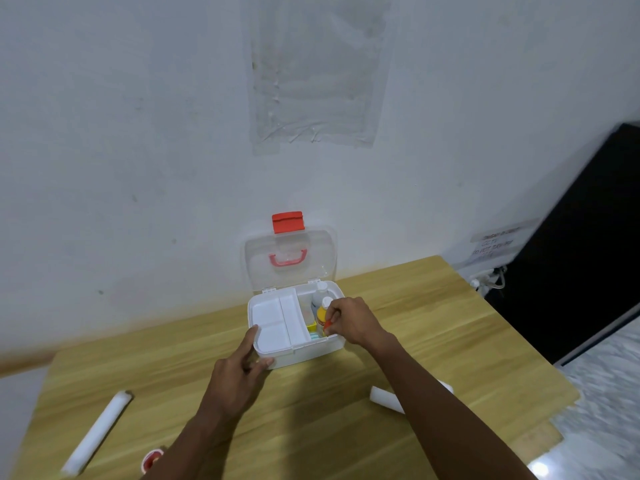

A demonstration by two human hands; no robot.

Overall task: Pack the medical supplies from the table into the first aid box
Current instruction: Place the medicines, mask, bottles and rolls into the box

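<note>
The white first aid box point(301, 353) stands open at the far middle of the wooden table, its clear lid point(290, 259) with a red latch leaning on the wall. A white divided tray fills its left side. In the right compartment stand a yellow bottle point(322, 317) and a white bottle point(318, 296). My right hand point(349, 320) is over that compartment, fingers pinched on a small red thing against the yellow bottle. My left hand point(242, 368) rests on the box's front left corner, fingers spread along the rim. A long white roll point(98, 433) lies at the left, another white roll point(386, 398) beside my right forearm.
A small red and white round item point(152, 459) sits at the near edge, partly hidden by my left arm. The table point(450, 323) ends at the right beside a dark panel point(588, 254) and a wall socket with a cable.
</note>
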